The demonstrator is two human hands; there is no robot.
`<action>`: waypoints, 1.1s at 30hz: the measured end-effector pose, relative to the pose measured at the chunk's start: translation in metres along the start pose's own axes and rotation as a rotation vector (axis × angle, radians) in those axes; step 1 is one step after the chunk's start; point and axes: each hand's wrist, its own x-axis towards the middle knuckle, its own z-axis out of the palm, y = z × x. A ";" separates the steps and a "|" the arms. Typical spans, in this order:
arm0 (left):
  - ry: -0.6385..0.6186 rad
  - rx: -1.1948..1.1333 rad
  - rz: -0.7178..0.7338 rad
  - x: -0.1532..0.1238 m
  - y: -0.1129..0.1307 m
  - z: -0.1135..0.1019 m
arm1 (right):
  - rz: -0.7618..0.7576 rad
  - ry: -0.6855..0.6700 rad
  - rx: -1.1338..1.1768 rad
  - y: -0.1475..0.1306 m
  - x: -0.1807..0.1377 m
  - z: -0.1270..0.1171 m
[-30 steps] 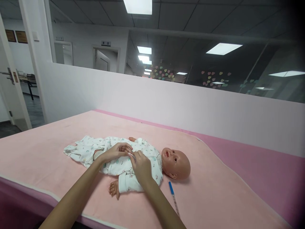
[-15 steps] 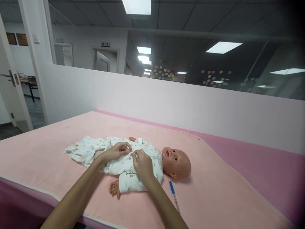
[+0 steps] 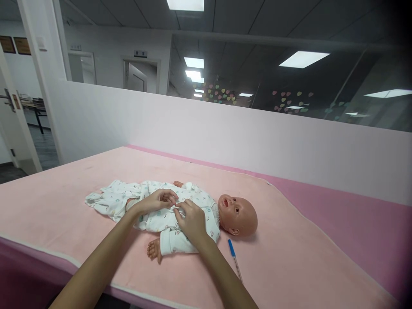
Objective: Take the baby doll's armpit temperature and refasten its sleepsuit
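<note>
A baby doll [image 3: 240,216] lies on its back with its head to the right, dressed in a white patterned baby romper [image 3: 202,195]. My left hand [image 3: 159,201] is over the doll's belly, its thumb and fingertips closed on the front of the romper. Facing it from the chest side, my right hand [image 3: 192,218] pinches a small fold of the same cloth. The fingertips of both hands almost meet; whatever fastening lies between them is too small to make out. One brown doll hand [image 3: 154,250] sticks out of the near sleeve.
A thermometer with a blue cap [image 3: 231,247] lies by my right forearm, below the doll's head. Pink padding [image 3: 289,257] covers the table, whose front edge runs beneath my forearms. Behind stands a white half wall [image 3: 225,128] with glass above. An open door [image 3: 19,111] is at far left.
The view has tilted slightly, so everything sits a little higher. My right thumb and fingers have shifted slightly left along the romper's front; my left hand stays about where it was.
</note>
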 end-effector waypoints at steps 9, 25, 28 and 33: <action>0.061 -0.058 0.016 0.001 -0.001 0.003 | -0.006 0.023 0.006 -0.002 0.000 0.000; 0.059 -0.044 0.000 0.001 -0.005 0.002 | 0.000 0.061 -0.074 0.000 -0.003 0.005; 0.061 -0.022 -0.001 0.002 -0.004 0.003 | 0.019 0.070 -0.070 0.000 -0.002 0.005; 0.058 0.043 0.022 0.001 -0.004 0.003 | 0.076 0.102 0.028 0.000 -0.002 0.005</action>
